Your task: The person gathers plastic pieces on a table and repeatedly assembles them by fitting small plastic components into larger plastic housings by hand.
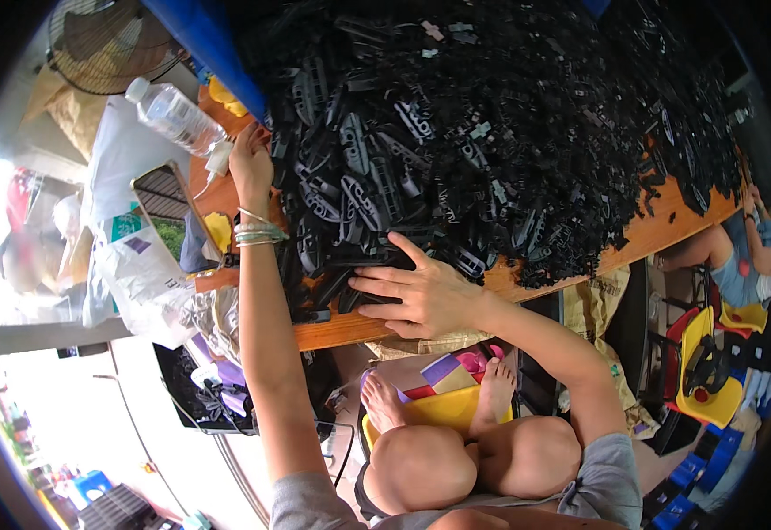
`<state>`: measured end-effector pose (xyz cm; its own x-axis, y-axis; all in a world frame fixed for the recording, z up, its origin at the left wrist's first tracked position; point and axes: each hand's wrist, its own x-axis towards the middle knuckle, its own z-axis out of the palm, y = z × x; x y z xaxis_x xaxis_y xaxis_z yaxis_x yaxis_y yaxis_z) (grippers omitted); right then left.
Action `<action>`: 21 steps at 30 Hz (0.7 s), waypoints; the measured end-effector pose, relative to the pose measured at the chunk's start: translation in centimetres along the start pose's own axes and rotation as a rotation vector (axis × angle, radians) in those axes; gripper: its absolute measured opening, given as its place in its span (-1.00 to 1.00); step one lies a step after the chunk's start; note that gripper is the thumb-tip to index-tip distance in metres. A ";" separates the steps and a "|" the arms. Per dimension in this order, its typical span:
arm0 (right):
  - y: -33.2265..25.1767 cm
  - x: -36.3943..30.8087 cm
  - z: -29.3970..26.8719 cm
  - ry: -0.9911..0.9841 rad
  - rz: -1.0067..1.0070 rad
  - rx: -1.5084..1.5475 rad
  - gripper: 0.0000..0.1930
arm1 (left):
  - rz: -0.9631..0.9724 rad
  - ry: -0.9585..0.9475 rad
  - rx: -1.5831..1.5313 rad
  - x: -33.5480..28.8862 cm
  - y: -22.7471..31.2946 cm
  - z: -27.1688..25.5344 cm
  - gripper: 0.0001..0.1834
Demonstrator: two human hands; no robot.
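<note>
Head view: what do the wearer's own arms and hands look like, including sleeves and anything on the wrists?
The ungloved left hand has several slim, rounded bracelets at its wrist, some pale green or whitish; their material is unclear. The ungloved right hand shows no bracelet or watch. Short, plain grey fabric sleeves cover the upper arms, leaving both forearms uncovered. No cables or markings show on either arm.
</note>
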<state>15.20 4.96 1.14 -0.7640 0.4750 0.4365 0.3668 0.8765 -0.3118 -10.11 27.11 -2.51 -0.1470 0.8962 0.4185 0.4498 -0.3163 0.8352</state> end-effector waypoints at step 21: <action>-1.0 0.5 -0.5 -0.173 0.068 -0.095 -0.69 | -0.191 -0.362 0.396 0.9 4.2 -1.9 -0.67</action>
<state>14.72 4.33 2.05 -0.8125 0.5204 0.2627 0.4632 0.8500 -0.2509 -10.04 25.96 2.08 0.0215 0.9976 0.0658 0.7508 -0.0596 0.6578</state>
